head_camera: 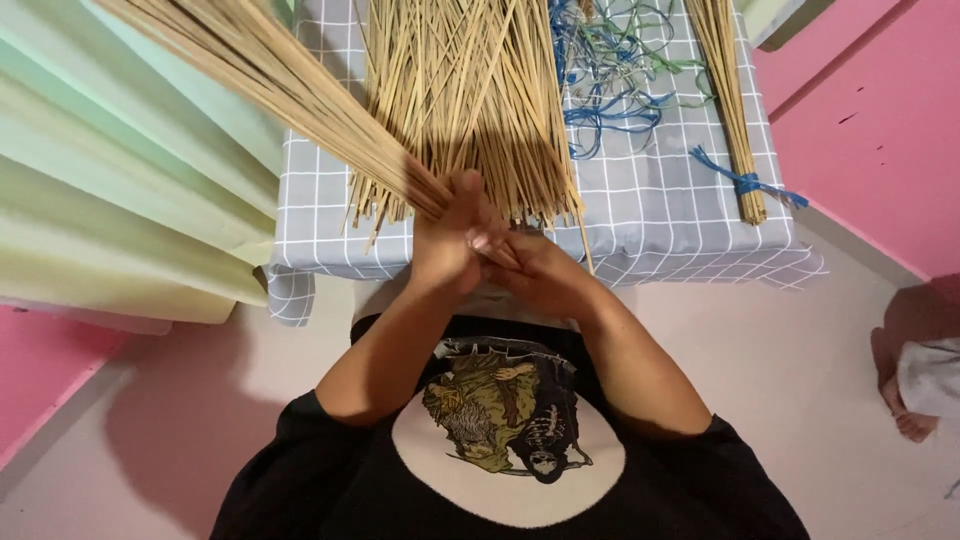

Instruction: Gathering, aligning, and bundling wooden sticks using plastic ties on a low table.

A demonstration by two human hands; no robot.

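The grey checked cloth (660, 215) covers a low worktop; everything is placed from it. Across its middle lies a loose heap of bamboo strips (460, 90), with blue cords (610, 90) and a tied strip bundle (735, 120) towards its right side. At its near edge, the left hand (445, 240) is clamped round a slanting sheaf of strips (270, 75); the right hand (545, 275) presses closed against its butt end. Gripping firmly and keeping the ends level looks wise.

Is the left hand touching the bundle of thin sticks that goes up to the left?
Touching. The head view shows the left hand closed around the lower end of the stick bundle, with no gap.
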